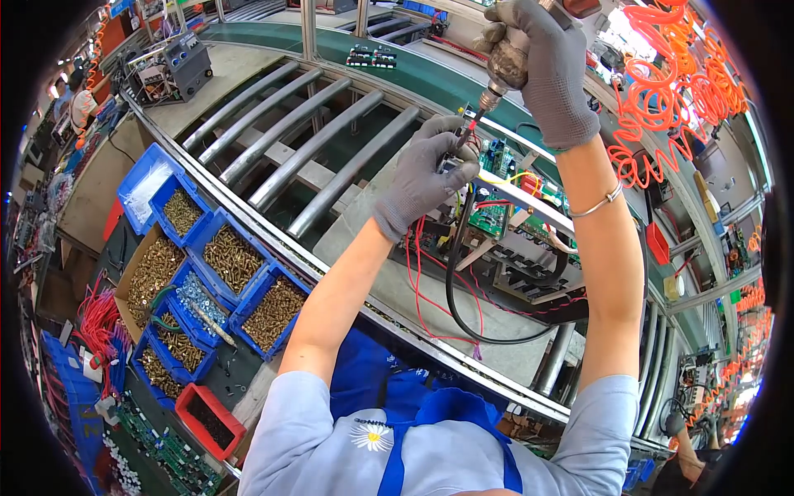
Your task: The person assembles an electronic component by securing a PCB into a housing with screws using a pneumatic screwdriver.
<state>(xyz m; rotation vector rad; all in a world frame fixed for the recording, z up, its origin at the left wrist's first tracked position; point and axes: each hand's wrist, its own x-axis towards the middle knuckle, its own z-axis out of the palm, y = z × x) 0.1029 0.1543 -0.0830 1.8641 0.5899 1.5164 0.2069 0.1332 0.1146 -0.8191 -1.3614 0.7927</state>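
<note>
My right hand, in a grey glove, is wrapped round a power screwdriver whose bit points down and left. Close to the bit's tip, my gloved left hand pinches something small among the wire ends; the fingers partly hide it. Beside the left hand is an open-framed unit with a green circuit board and yellow and red wires. A thick black cable loops down from the left hand's area. Thin red wires hang next to it over a grey board.
Blue bins of brass-coloured screws stand at the left, with a red bin nearer me. Metal rollers run behind them. Orange coiled hoses hang at the right. Small circuit boards lie on the green belt.
</note>
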